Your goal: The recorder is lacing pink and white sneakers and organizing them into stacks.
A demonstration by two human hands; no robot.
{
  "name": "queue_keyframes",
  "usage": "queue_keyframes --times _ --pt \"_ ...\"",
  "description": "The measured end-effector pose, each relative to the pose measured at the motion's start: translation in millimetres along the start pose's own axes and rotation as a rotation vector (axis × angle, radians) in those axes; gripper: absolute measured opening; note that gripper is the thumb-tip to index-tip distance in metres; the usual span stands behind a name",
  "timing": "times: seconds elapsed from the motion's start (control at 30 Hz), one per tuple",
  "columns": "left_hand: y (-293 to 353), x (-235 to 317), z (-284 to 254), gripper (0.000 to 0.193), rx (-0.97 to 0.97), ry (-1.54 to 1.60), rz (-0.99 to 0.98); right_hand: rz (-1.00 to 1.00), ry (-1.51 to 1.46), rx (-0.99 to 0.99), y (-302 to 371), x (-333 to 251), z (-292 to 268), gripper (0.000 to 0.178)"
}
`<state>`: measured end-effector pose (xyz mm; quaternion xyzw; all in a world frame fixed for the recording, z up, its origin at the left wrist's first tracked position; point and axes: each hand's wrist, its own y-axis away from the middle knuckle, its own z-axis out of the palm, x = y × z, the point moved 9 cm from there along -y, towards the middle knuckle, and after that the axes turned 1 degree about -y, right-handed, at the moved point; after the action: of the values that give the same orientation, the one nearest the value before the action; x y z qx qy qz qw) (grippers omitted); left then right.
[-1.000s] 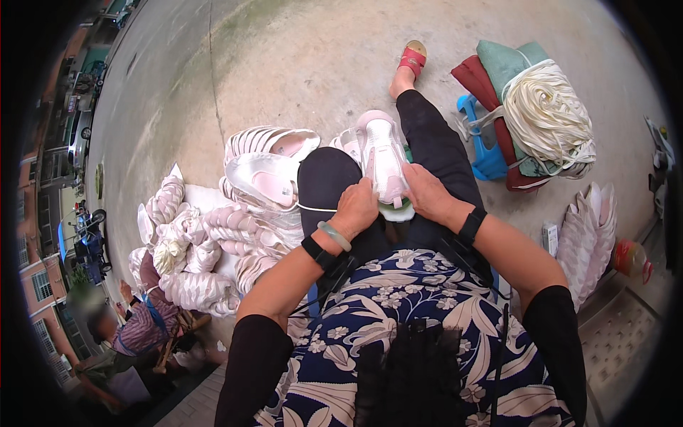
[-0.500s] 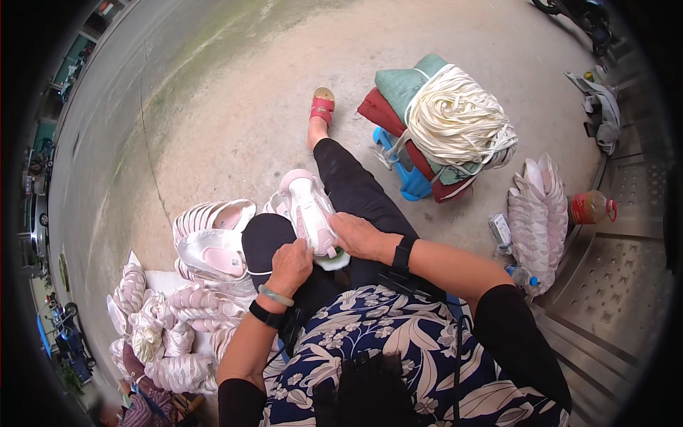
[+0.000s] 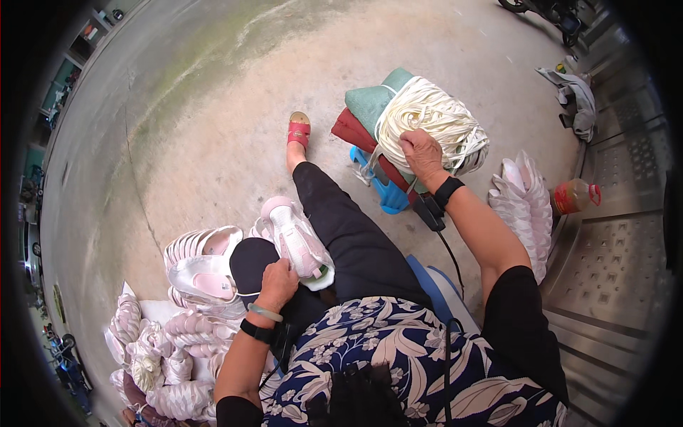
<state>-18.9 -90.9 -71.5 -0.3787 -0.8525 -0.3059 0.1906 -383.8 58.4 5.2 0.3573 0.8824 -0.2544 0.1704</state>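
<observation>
A white and pink shoe upper (image 3: 294, 242) lies across my lap, its pink toe pointing away from me. My left hand (image 3: 277, 282) pinches its near left edge. Off to the right, my right hand (image 3: 424, 155) has its fingers closed at the near-left side of a thick coil of white laces (image 3: 445, 114); the fingertips press into the strands. The coil rests on folded green cloth (image 3: 366, 102) and dark red cloth (image 3: 353, 131), over a blue plastic stool (image 3: 391, 197).
Stacked shoe uppers (image 3: 203, 275) and bundled ones (image 3: 178, 398) lie at my left. Another stack of uppers (image 3: 523, 213) stands at right beside a red-labelled bottle (image 3: 573, 196) and a metal bench (image 3: 612, 263). A black cable (image 3: 453, 260) hangs from my right wrist.
My right hand has left the shoe upper and reached right and away to the lace coil. My left hand stays on the upper. The view has shifted slightly.
</observation>
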Motion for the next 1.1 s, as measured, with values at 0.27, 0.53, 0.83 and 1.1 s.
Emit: queue_keyframes --times 0.27,0.53,0.83,1.1 --pt "1 -3 1 0.017 0.046 -0.024 0.04 -0.038 0.291 -0.041 -36 14 22 0.005" --pt "2 32 -21 0.019 0.019 -0.159 0.171 -0.18 0.273 0.149 -47 -2 4 0.009" --pt "6 96 -86 0.058 0.225 0.612 0.415 -0.524 -0.446 -0.467 61 -196 29 0.011" --pt "40 133 -56 0.045 -0.373 1.107 0.316 -0.488 -0.581 -0.507 84 -237 -49 0.011"
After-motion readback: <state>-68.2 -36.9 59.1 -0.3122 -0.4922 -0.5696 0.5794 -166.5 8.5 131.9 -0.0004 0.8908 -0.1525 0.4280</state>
